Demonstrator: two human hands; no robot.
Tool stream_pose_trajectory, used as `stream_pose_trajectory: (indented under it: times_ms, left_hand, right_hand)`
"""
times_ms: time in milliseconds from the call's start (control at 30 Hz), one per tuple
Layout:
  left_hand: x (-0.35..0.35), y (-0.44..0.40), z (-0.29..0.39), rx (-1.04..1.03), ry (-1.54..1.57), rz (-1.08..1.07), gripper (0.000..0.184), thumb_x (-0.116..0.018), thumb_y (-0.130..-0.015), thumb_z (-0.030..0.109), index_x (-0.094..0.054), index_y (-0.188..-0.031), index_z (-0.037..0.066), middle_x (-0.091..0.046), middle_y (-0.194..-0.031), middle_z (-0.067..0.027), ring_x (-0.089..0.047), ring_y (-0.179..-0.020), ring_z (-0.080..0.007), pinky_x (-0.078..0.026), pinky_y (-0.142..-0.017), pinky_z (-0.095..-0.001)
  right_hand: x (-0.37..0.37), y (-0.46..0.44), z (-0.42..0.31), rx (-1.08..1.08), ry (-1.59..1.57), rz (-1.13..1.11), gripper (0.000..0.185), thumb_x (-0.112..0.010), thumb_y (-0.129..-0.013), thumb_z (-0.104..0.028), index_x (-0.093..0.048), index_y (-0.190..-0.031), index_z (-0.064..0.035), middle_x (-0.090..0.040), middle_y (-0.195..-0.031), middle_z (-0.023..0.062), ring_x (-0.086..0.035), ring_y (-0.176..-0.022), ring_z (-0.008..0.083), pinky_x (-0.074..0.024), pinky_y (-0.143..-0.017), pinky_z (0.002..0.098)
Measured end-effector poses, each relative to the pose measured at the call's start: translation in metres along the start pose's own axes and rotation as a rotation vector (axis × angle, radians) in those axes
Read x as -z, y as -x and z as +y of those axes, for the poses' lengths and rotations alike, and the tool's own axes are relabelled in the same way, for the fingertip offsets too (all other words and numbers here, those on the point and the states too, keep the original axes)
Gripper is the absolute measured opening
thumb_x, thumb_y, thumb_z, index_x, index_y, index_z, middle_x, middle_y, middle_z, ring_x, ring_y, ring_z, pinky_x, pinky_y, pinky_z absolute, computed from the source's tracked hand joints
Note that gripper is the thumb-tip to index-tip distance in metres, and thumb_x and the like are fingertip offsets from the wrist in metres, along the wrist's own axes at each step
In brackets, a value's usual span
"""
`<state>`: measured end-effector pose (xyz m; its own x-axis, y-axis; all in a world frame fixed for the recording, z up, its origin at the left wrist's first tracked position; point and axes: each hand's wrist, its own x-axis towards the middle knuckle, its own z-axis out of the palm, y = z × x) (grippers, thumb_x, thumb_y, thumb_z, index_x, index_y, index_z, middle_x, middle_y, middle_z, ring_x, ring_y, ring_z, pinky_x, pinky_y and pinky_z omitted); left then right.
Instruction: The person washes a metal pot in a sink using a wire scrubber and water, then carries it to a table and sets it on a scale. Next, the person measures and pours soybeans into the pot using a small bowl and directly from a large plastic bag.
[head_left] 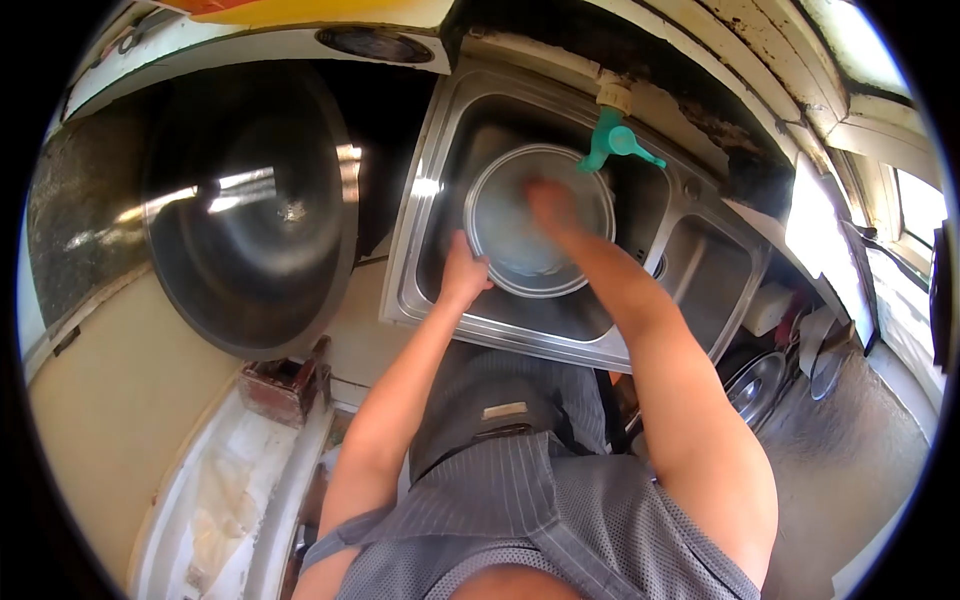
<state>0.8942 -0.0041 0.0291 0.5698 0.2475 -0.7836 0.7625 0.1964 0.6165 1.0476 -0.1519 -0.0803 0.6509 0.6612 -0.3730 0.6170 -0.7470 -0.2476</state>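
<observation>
A round metal basin (512, 262) with cloudy water in it sits in the larger bowl of a steel sink (425, 215). My left hand (465, 272) is closed on the basin's rim at its lower left. Inside the basin, my right hand (552, 208) is blurred by motion, and its fingers cannot be made out. A green tap (610, 140) reaches over the basin's upper right edge.
A large dark wok (250, 230) stands left of the sink. The smaller sink bowl (705, 270) is on the right, with metal lids (757, 388) beyond it. A dark red wooden object (280, 390) lies at lower left.
</observation>
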Motion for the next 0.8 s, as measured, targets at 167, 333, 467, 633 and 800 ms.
stream_pose_trajectory:
  times_ms: [167,333,467,633,800]
  left_hand:
    - [-0.005,-0.002,-0.002,0.080,0.014,0.011,0.033,-0.051,-0.084,-0.008,-0.035,-0.111,0.002,-0.053,-0.112,-0.0189,-0.063,-0.093,-0.0325,-0.062,-0.063,-0.0441]
    - [0.000,-0.003,0.000,0.047,-0.009,-0.008,0.032,-0.051,-0.084,-0.008,-0.035,-0.110,0.002,-0.053,-0.114,-0.0197,-0.062,-0.096,-0.0339,-0.062,-0.064,-0.0452]
    - [0.000,0.001,0.000,0.035,0.016,-0.008,0.031,-0.051,-0.085,-0.008,-0.036,-0.110,0.001,-0.052,-0.114,-0.0199,-0.062,-0.097,-0.0338,-0.062,-0.065,-0.0456]
    - [-0.005,-0.002,0.000,0.039,0.009,0.016,0.035,-0.051,-0.084,-0.006,-0.036,-0.114,0.001,-0.053,-0.113,-0.0209,-0.062,-0.096,-0.0341,-0.061,-0.062,-0.0424]
    - [-0.002,0.000,-0.010,0.030,0.004,-0.004,0.038,-0.052,-0.083,-0.004,-0.036,-0.118,0.000,-0.054,-0.114,-0.0224,-0.062,-0.095,-0.0347,-0.061,-0.060,-0.0395]
  right_hand:
    - [0.008,0.059,-0.008,0.039,0.115,-0.212,0.023,-0.054,-0.082,-0.015,-0.069,-0.095,-0.0035,-0.063,-0.093,0.0171,-0.062,-0.093,0.0360,-0.0531,-0.078,0.0444]
    - [-0.022,0.024,-0.061,0.211,0.192,-0.177,0.024,-0.053,-0.081,-0.011,-0.070,-0.097,-0.0058,-0.063,-0.096,0.0175,-0.061,-0.097,0.0376,-0.0529,-0.079,0.0440]
    - [-0.001,0.010,-0.019,0.047,0.044,-0.047,0.022,-0.054,-0.079,-0.009,-0.070,-0.094,-0.0069,-0.064,-0.095,0.0153,-0.063,-0.093,0.0345,-0.0527,-0.078,0.0435]
    - [-0.009,0.063,-0.037,0.126,0.125,-0.008,0.015,-0.057,-0.075,-0.009,-0.070,-0.081,-0.0076,-0.067,-0.085,0.0112,-0.066,-0.083,0.0274,-0.0519,-0.077,0.0420]
    - [-0.004,0.001,-0.051,0.193,0.202,-0.015,0.015,-0.057,-0.073,-0.009,-0.071,-0.076,-0.0079,-0.068,-0.080,0.0110,-0.066,-0.084,0.0263,-0.0515,-0.075,0.0418]
